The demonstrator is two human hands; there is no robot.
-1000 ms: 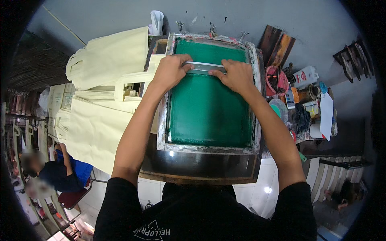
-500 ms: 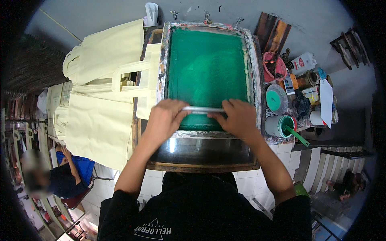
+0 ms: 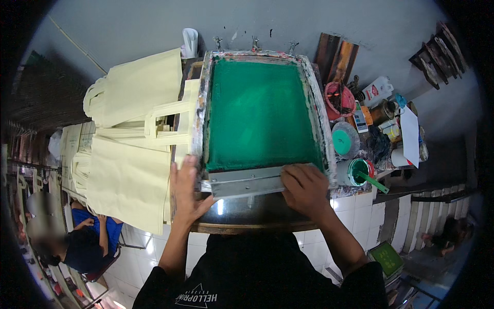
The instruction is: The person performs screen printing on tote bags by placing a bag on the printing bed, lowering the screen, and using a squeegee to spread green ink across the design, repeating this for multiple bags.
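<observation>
A printing screen [image 3: 327, 139] with an ink-smeared frame lies in front of me, its mesh [image 3: 257, 110] covered in green ink. Across its near end rests a long grey squeegee [image 3: 244, 183], tilted a little. My right hand [image 3: 307, 190] is closed over the squeegee's right part. At the near left corner of the frame, my left hand [image 3: 188, 195] has its fingers stretched out and its thumb apart, close to the squeegee's left end. Under the screen's left side, part of a cream fabric bag [image 3: 193, 105] shows.
Stacked cream bags [image 3: 131, 177] spread to the left. On the right stand a pink bowl [image 3: 339, 100], a tub of green ink [image 3: 355, 170] with a green spatula [image 3: 374, 183], a phone [image 3: 360, 121] and bottles. A seated person [image 3: 85, 242] is at the lower left.
The squeegee has come nearer to me, down to the screen's near edge. My left hand has let go of it and moved left to the frame's corner; my right hand keeps its hold.
</observation>
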